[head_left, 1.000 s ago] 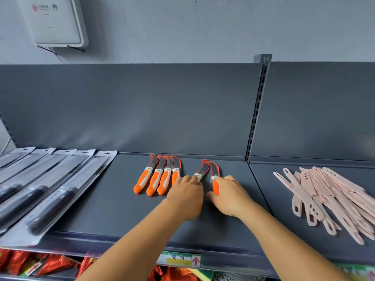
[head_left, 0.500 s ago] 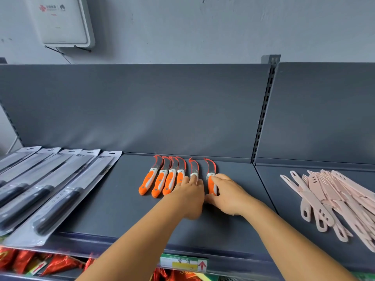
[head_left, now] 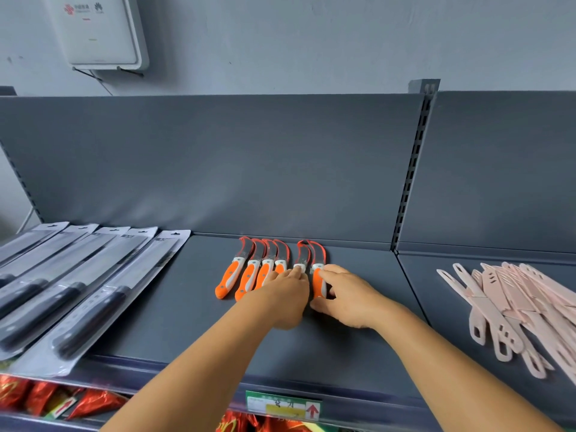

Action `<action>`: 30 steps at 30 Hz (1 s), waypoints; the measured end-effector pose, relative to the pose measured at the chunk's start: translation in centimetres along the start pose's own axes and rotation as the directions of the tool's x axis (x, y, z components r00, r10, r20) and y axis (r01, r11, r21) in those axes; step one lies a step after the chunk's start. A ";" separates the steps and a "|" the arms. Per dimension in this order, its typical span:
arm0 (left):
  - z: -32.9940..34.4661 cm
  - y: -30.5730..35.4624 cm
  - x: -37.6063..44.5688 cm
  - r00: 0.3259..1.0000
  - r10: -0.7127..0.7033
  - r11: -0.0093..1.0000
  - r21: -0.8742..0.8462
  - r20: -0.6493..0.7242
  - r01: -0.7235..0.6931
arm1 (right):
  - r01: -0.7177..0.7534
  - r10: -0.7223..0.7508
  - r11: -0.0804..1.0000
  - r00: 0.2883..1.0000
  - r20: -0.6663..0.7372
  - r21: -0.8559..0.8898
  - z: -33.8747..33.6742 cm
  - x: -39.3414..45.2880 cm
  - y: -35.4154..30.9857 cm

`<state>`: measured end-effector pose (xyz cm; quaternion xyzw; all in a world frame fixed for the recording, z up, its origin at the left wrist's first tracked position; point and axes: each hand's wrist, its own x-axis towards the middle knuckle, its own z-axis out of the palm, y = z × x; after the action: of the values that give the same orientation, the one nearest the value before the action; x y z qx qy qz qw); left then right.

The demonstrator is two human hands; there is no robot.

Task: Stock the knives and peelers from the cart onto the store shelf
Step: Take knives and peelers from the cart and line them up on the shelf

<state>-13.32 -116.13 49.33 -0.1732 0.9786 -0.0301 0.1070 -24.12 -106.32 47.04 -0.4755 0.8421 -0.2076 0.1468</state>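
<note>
Six curved knives with orange handles lie side by side on the dark grey shelf (head_left: 174,322), blades pointing to the back; the leftmost knife (head_left: 229,280) lies free. My left hand (head_left: 285,297) lies flat over the handle of the fifth knife (head_left: 303,255), fingertips on its white collar, and it also hides part of the fourth. My right hand (head_left: 349,297) pinches the orange handle of the sixth knife (head_left: 318,283) between thumb and fingers. The cart is out of view.
Several carded black-handled knives (head_left: 90,291) lie fanned at the shelf's left end. A pile of pale pink knives and peelers (head_left: 514,300) covers the neighbouring shelf beyond the slotted upright (head_left: 411,169). Red packets (head_left: 93,400) fill the shelf below, by a price label (head_left: 282,406).
Both hands have slid the two rightmost orange knives left toward the row. Their blades, crossed a second ago, now lie nearly parallel.
</note>
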 end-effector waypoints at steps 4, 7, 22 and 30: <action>0.2 -0.1 0.4 0.999 -0.008 1.000 0.013 -0.035 0.009 | 0.039 -0.039 0.998 0.999 0.003 -0.042 0.1 0.3 -0.1; 0.2 -0.2 0.5 0.999 -0.034 0.999 -0.031 -0.034 0.033 | 0.063 -0.063 0.994 0.998 0.004 -0.092 0.3 0.5 -0.1; -0.2 -0.1 -0.1 0.999 -0.043 0.999 -0.023 0.015 0.043 | 0.133 -0.126 0.975 0.991 0.049 -0.180 0.1 0.2 -0.2; 0.0 -1.1 0.0 1.000 0.010 0.998 -0.067 0.016 -0.009 | 0.048 -0.045 0.990 0.999 0.028 -0.136 0.3 -0.4 -1.4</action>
<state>-12.99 -117.15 49.44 -0.1722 0.9790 0.0048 0.1092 -22.73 -106.70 47.45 -0.5066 0.8411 -0.1467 0.1195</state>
